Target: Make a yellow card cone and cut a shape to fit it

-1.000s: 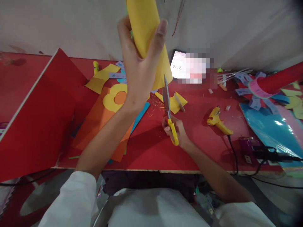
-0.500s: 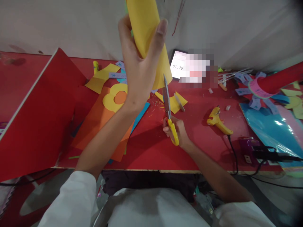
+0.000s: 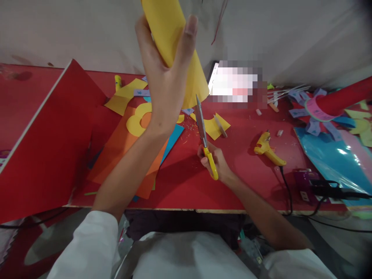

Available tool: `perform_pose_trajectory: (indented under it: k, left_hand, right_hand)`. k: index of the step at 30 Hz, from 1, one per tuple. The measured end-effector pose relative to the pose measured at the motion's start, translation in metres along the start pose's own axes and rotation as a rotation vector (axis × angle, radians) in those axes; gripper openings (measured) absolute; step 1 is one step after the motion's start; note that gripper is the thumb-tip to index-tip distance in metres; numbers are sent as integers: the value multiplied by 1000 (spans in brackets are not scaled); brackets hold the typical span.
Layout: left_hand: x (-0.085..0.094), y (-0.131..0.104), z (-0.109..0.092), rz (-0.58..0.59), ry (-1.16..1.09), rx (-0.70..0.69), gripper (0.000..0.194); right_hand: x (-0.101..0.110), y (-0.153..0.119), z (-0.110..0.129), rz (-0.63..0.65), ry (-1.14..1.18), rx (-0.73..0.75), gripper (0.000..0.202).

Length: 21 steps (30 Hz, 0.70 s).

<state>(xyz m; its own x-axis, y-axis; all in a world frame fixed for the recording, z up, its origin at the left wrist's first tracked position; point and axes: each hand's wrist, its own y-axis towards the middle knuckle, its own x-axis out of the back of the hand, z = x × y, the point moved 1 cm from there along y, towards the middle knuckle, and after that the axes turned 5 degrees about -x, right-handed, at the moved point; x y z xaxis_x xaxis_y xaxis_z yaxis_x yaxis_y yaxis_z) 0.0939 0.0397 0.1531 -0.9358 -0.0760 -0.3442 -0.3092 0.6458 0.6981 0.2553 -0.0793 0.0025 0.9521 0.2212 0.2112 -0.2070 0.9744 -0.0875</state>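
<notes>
My left hand (image 3: 167, 73) is closed round a curled sheet of yellow paper (image 3: 165, 27), raised above the table with its top cut off by the view's edge. In my right hand (image 3: 217, 161) is a pair of scissors (image 3: 202, 124) with yellow handles, blades pointing up at the paper's lower edge. Whether the blades touch the paper I cannot tell. Below my left wrist, a yellow paper flower (image 3: 136, 122) with an orange centre lies partly covered on an orange sheet (image 3: 116, 149). A yellow offcut (image 3: 213, 130) rests behind the scissors.
A yellow glue gun (image 3: 269, 149) with a black cord lies to the right. Beyond it are blue wrapped sheets (image 3: 328, 155) and a red tube (image 3: 348, 97) with a pink band. A red board (image 3: 55, 143) stands at left. A lit phone (image 3: 215, 79), partly blurred, leans at the back.
My left hand and the yellow paper have shifted slightly left. The scissors have moved a little left too, with their tips still near the paper's bottom edge.
</notes>
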Motion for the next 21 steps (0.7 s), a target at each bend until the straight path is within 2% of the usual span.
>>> perform_pose_trajectory:
  k: [9,16,21]
  left_hand:
    - [-1,-6,-12,-11,43,108,24]
    - [-2,-9,-12,-3,14,95,21]
    - [-2,-8,-12,-9,21,85,20]
  right_hand:
    - [0,1,7,-26,-7,-22,64]
    - [-1,1,9,-47,0,-15,69]
    - [1,0,9,-13,5,-31,70]
